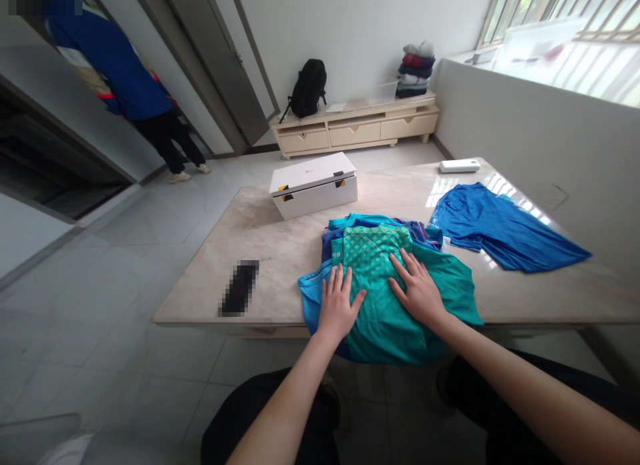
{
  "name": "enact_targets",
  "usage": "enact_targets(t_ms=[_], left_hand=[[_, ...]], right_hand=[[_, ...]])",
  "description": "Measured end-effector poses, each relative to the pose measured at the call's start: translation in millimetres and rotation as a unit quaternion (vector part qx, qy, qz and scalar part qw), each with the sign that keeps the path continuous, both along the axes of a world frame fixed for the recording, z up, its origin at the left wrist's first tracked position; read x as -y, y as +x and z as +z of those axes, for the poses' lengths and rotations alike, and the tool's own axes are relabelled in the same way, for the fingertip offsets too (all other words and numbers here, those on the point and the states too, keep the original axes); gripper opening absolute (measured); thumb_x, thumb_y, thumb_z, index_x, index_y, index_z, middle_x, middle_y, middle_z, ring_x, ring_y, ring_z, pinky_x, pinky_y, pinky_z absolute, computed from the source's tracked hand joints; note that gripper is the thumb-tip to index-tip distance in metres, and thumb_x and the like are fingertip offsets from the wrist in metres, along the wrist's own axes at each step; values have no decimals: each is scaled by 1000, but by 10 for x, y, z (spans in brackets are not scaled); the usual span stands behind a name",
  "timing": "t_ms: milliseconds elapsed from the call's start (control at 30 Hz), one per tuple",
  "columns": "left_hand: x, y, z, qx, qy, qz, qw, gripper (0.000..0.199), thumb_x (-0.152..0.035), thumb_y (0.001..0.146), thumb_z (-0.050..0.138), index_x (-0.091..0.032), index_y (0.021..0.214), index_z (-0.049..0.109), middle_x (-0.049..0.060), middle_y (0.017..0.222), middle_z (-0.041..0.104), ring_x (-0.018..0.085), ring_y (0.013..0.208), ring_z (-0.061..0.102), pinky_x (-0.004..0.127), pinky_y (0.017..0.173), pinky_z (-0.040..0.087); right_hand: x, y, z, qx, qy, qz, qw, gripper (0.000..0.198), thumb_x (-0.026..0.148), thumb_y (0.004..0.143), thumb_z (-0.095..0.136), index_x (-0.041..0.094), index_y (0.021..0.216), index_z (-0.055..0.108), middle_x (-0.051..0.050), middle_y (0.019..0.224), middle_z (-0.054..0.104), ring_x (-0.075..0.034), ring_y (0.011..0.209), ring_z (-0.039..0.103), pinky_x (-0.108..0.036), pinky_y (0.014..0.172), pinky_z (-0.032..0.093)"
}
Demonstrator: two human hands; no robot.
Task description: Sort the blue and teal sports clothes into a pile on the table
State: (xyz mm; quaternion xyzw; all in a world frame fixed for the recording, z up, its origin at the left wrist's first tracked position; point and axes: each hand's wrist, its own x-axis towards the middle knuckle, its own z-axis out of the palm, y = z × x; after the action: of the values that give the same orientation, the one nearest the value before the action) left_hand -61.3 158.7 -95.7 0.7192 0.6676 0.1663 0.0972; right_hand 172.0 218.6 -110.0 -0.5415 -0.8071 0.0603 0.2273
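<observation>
A green shirt [385, 318] with a pale diamond pattern on its upper part lies on top of a pile of blue and purple clothes [353, 221] at the table's front edge. Part of it hangs over that edge. Flat on the left side of the shirt rests my left hand [341, 301], fingers spread. My right hand [416, 288] presses on its right side, also with fingers spread. Neither hand grips the cloth. To the right, a blue garment [495, 225] lies loosely spread on the table.
The marble-topped table [210, 251] also bears a white box [315, 188], a blurred dark item [239, 289] and a white device [460, 165]. Behind stands a low cabinet [355, 133] with a black backpack [309, 88] and stacked clothes [415, 71]. A person [120, 71] stands at far left.
</observation>
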Motion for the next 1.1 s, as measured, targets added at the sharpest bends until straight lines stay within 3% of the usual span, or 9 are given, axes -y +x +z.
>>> enact_targets(t_ms=[1100], left_hand=[[9, 32, 54, -15, -19, 8, 1000, 75, -63, 102, 30, -18, 162, 28, 12, 170, 17, 31, 158, 13, 58, 126, 21]], right_hand=[[41, -41, 13, -6, 9, 3, 1000, 60, 46, 103, 44, 29, 160, 36, -7, 168, 28, -34, 153, 30, -55, 122, 31]])
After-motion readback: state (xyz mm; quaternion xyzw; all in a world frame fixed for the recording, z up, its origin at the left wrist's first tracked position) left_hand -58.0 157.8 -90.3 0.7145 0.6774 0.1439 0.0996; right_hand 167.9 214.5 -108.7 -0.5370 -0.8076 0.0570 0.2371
